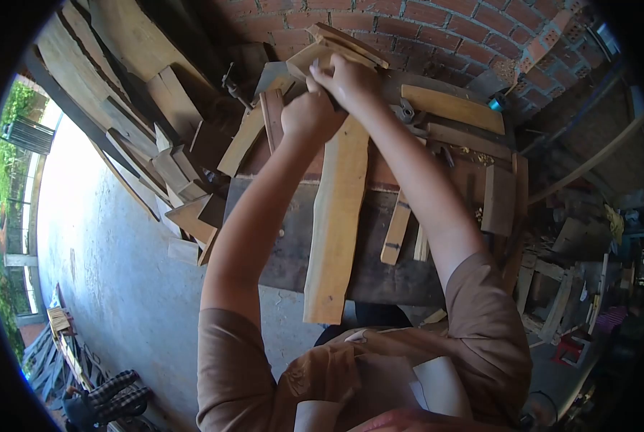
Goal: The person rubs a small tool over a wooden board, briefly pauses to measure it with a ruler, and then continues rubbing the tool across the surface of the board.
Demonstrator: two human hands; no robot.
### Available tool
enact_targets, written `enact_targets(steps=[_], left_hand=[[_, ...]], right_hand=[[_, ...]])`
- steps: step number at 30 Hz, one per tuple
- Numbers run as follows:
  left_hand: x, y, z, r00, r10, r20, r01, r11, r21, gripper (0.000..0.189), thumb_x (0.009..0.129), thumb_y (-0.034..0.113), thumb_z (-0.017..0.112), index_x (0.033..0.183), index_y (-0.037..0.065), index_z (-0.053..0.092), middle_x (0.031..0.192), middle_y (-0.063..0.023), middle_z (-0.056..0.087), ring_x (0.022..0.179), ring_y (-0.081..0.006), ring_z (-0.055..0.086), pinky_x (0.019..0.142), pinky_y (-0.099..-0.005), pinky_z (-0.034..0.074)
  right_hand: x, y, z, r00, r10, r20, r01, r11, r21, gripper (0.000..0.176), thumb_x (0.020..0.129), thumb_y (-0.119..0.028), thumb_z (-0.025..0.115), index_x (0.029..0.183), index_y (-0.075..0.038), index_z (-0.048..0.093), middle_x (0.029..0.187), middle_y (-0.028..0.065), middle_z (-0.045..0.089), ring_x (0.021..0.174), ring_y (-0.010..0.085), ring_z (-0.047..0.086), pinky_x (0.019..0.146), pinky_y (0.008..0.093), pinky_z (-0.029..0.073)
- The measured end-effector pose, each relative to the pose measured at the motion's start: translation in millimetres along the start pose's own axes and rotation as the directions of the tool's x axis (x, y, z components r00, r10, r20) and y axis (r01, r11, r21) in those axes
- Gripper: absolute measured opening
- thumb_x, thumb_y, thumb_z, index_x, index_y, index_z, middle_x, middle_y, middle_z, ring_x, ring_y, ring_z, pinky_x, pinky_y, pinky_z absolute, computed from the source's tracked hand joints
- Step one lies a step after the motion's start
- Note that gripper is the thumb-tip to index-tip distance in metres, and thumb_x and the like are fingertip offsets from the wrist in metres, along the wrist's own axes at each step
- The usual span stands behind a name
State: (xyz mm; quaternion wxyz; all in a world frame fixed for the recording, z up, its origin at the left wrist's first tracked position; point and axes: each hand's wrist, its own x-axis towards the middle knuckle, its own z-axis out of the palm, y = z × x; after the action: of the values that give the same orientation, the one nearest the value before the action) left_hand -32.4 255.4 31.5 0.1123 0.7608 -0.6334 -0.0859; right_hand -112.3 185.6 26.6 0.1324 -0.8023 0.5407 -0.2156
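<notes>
A long, light wooden board [331,223] with wavy edges lies lengthwise on the workbench [279,237], its near end jutting past the front edge toward my body. Both my hands are together over its far end. My left hand [311,119] is closed in a fist with the thumb up. Just beyond it, my right hand [345,83] is closed too, its thumb pointing left. A dark bit shows between them, but what they grip is hidden. Behind the hands, angled wood pieces [315,56] lean near the brick wall.
Narrow wood strips [395,234] and a curved plank [452,108] lie right of the board, with shavings [473,155] nearby. A metal clamp [233,86] stands at the back left. Offcuts [178,173] and slabs lean at left. Another person [106,399] is at lower left.
</notes>
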Motion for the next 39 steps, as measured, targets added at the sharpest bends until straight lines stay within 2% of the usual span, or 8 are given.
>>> enact_targets(steps=[5,7,9,13,22,24,29,39], left_hand=[[-145,-38,48,0.988,-0.065,0.139,0.065,0.998,0.002,0.08,0.071,0.047,0.053,0.124,-0.005,0.022,0.071,-0.0172,0.061,0.062,-0.0306,0.061,0.055,-0.0398,0.049],[-204,-58,88,0.987,-0.036,0.159,0.03,0.999,0.037,0.088,0.07,0.046,0.054,0.126,-0.012,0.016,0.062,-0.0137,0.06,0.053,-0.0261,0.06,0.047,-0.0366,0.048],[-260,-63,103,0.96,-0.093,0.263,0.098,0.995,-0.005,0.087,0.071,0.044,0.053,0.126,-0.012,0.015,0.058,-0.0128,0.06,0.049,-0.0249,0.059,0.044,-0.0358,0.047],[-330,-79,111,0.936,-0.085,0.341,0.093,0.996,-0.009,0.088,0.072,0.045,0.052,0.126,-0.013,0.014,0.053,-0.011,0.058,0.043,-0.0233,0.058,0.038,-0.0346,0.045],[-341,-88,113,0.926,-0.13,0.355,0.142,0.99,-0.007,0.095,0.069,0.048,0.056,0.126,-0.013,0.011,0.054,-0.0129,0.058,0.046,-0.0262,0.058,0.04,-0.0355,0.045],[-343,-88,117,0.958,-0.08,0.274,0.078,0.997,0.019,0.094,0.068,0.051,0.055,0.125,-0.014,0.017,0.049,-0.0081,0.056,0.04,-0.0211,0.056,0.034,-0.0327,0.043],[-356,-93,121,0.942,-0.073,0.329,0.075,0.997,0.005,0.096,0.068,0.052,0.055,0.126,-0.013,0.016,0.05,-0.0079,0.057,0.04,-0.0211,0.056,0.034,-0.0329,0.043],[-337,-102,141,0.914,-0.062,0.402,0.047,0.998,0.046,0.096,0.07,0.053,0.053,0.127,-0.012,0.012,0.054,-0.0093,0.059,0.043,-0.0216,0.058,0.036,-0.0335,0.044]], right_hand=[[-152,-25,59,0.997,0.068,0.025,-0.069,0.997,0.047,0.038,0.075,-0.043,0.052,0.081,-0.006,0.05,0.066,0.0159,0.058,0.063,0.0336,0.058,0.056,0.0441,0.045],[-218,-31,87,0.99,0.138,0.036,-0.139,0.99,0.033,0.039,0.074,-0.045,0.054,0.078,-0.007,0.048,0.063,0.015,0.057,0.061,0.033,0.058,0.053,0.0437,0.045],[-279,-33,109,0.986,0.133,0.098,-0.14,0.988,0.063,0.04,0.074,-0.046,0.053,0.076,-0.006,0.047,0.064,0.0152,0.057,0.061,0.0325,0.058,0.052,0.0431,0.046],[-348,-46,121,0.965,0.174,0.195,-0.199,0.973,0.115,0.041,0.074,-0.046,0.053,0.075,-0.005,0.047,0.067,0.0142,0.057,0.061,0.0325,0.058,0.052,0.0429,0.046],[-353,-56,124,0.98,0.097,0.174,-0.124,0.981,0.152,0.039,0.073,-0.044,0.055,0.074,-0.006,0.046,0.067,0.0134,0.057,0.059,0.0324,0.058,0.05,0.0422,0.045],[-356,-54,125,0.982,0.112,0.151,-0.136,0.978,0.16,0.04,0.073,-0.044,0.055,0.073,-0.006,0.046,0.066,0.013,0.056,0.057,0.032,0.057,0.049,0.0416,0.045],[-369,-56,126,0.975,0.137,0.176,-0.163,0.976,0.144,0.041,0.073,-0.045,0.055,0.07,-0.005,0.046,0.065,0.0128,0.056,0.056,0.0314,0.057,0.049,0.0413,0.045],[-359,-45,143,0.992,0.11,0.066,-0.118,0.985,0.124,0.04,0.07,-0.046,0.059,0.065,-0.008,0.047,0.06,0.0091,0.054,0.053,0.0296,0.055,0.045,0.0393,0.044]])
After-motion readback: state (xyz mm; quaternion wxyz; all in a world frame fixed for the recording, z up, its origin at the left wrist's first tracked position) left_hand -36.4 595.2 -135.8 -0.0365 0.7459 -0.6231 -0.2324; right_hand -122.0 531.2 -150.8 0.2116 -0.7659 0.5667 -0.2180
